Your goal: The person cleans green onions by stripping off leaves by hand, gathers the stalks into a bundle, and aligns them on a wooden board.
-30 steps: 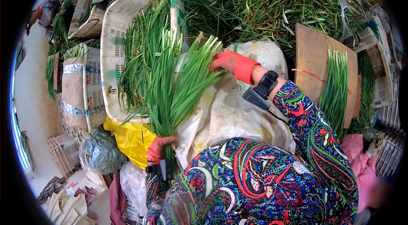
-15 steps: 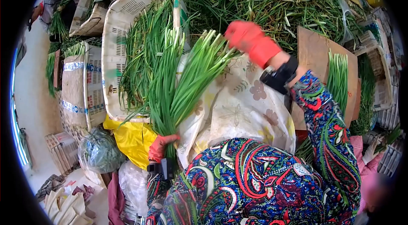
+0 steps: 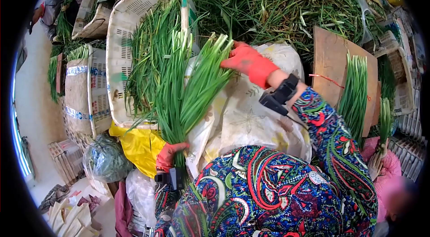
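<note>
My left hand (image 3: pixel 171 152), in a red glove, is closed around the leaf ends of a bunch of garlic chives (image 3: pixel 199 89). The bunch fans upward, with its pale stem ends at the top. My right hand (image 3: pixel 245 61), also red-gloved, has its fingers closed at the stem ends on the bunch's right side; its fingertips are partly hidden. Behind the bunch, more loose chives fill a white plastic crate (image 3: pixel 117 53). A pale flowered cloth (image 3: pixel 251 116) lies under my right forearm.
A large heap of loose chives (image 3: pixel 277 4) lies at the back. On the right, a tidy bundle (image 3: pixel 354 93) rests on a brown board (image 3: pixel 329 53) beside a red tie. A co-worker in a pink sleeve (image 3: pixel 389 165) holds another bunch (image 3: pixel 384 120). A yellow bag (image 3: pixel 139 145) lies left.
My right hand has come down and slightly left, from above the stem ends to their right side. My left hand keeps its hold. The co-worker's bunch has risen upright at right.
</note>
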{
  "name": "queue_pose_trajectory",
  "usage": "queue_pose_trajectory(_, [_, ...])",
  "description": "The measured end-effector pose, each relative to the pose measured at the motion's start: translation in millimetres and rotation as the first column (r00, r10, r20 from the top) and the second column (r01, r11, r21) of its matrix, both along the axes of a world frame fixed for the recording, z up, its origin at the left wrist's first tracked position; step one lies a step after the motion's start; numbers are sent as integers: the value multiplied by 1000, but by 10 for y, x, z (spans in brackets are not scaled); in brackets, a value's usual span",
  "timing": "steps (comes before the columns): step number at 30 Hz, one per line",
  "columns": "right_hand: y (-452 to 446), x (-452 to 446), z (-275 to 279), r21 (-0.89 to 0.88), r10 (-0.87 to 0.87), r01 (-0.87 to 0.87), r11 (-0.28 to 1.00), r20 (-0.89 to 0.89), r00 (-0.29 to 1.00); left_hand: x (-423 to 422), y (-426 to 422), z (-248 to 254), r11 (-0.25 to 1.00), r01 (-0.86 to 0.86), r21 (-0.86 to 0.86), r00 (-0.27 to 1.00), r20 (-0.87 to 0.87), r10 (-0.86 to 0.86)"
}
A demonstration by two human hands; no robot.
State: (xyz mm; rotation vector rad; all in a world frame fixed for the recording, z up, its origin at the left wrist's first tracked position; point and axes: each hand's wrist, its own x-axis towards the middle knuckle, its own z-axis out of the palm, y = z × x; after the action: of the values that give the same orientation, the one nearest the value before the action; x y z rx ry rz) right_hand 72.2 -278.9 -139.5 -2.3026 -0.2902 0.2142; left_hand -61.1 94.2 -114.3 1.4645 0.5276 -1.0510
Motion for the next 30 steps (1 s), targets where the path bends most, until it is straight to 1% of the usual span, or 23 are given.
queue_pose_trajectory(1, [39, -31, -79, 15, 28, -30, 999, 144, 989, 16, -22, 31, 1000, -25, -8, 999, -40, 24])
queue_pose_trajectory(2, [79, -62, -151, 17, 49, -56, 998, 286, 957, 11, -8, 23, 1000, 0, 4, 1000, 4, 0])
queue_pose_trajectory(3, [59, -58, -218, 75, 39, -58, 995, 233, 972, -9, 11, -3, 1000, 25, 16, 999, 46, -25])
queue_pose_trajectory(6, [-30, 15, -318, 98, -23, -1, 995, 245, 969, -26, 56, -72, 996, 92, -14, 991, 102, -90])
queue_pose_trajectory(8, [-210, 195, -201, 0, -140, 144, 990, 222, 965, -42, 98, -114, 993, 118, -24, 985, 129, -114])
queue_pose_trajectory(9, [-442, 388, -147, 158, -271, 250, 955, 129, 954, -61, 123, -137, 992, 127, -15, 982, 144, -123])
queue_pose_trajectory(10, [-741, 583, -79, 302, -380, 359, 883, 14, 925, -77, 139, -147, 991, 134, -5, 978, 159, -132])
queue_pose_trajectory(11, [-1044, 719, 14, 442, -531, 536, 719, -148, 834, -71, 117, -106, 989, 147, 16, 974, 169, -148])
queue_pose_trajectory(12, [-1250, 793, 142, 526, -625, 687, 501, -329, 708, -46, 72, -32, 987, 159, 36, 970, 179, -163])
queue_pose_trajectory(14, [-1267, 639, 473, 412, -430, 492, 767, -238, 871, -16, 40, 7, 991, 131, 40, 980, 145, -135])
queue_pose_trajectory(15, [-1094, 554, 628, 335, -302, 432, 837, -376, 876, -1, 25, -10, 996, 90, 24, 991, 101, -92])
queue_pose_trajectory(16, [-1054, 519, 474, 340, -97, 255, 905, -418, 903, 6, 14, -30, 999, 49, 10, 997, 55, -49])
queue_pose_trajectory(17, [-784, 342, 713, 239, -86, 252, 938, -543, 836, -13, 91, -119, 998, 59, -15, 997, 45, -59])
queue_pose_trajectory(18, [-698, 366, 339, 482, 154, 220, 848, -622, 768, -8, 71, -104, 998, 64, -4, 996, 61, -63])
queue_pose_trajectory(19, [-584, 286, 243, 401, 139, 181, 898, -649, 748, -8, 41, -70, 998, 65, 12, 995, 77, -66])
queue_pose_trajectory(20, [-454, 203, 254, 419, 185, 98, 903, -583, 791, -8, 36, -29, 997, 66, 31, 993, 93, -69])
queue_pose_trajectory(22, [-339, 216, 93, 348, 181, -3, 938, -480, 858, -3, 73, 52, 983, 161, 86, 984, 68, -167])
queue_pose_trajectory(23, [-270, 229, 23, 423, 71, 240, 874, -599, 797, 11, 84, 72, 972, 209, 109, 975, 56, -216])
queue_pose_trajectory(26, [-329, 297, 102, 505, -24, 299, 810, -481, 877, 3, 49, 64, 975, 190, 116, 978, 58, -198])
queue_pose_trajectory(27, [-415, 425, 20, 636, -112, 509, 580, -557, 823, -15, 69, 16, 969, 215, 122, 966, 118, -229])
queue_pose_trajectory(28, [-628, 522, 104, 659, -166, 597, 458, -596, 785, -43, 115, -63, 962, 241, 130, 949, 178, -261])
queue_pose_trajectory(29, [-952, 643, 93, 650, -246, 564, 510, -518, 819, -57, 147, -106, 954, 264, 142, 927, 236, -292])
queue_pose_trajectory(30, [-1156, 727, 151, 749, -351, 646, 150, -570, 743, -60, 154, -114, 959, 259, 113, 937, 210, -278])
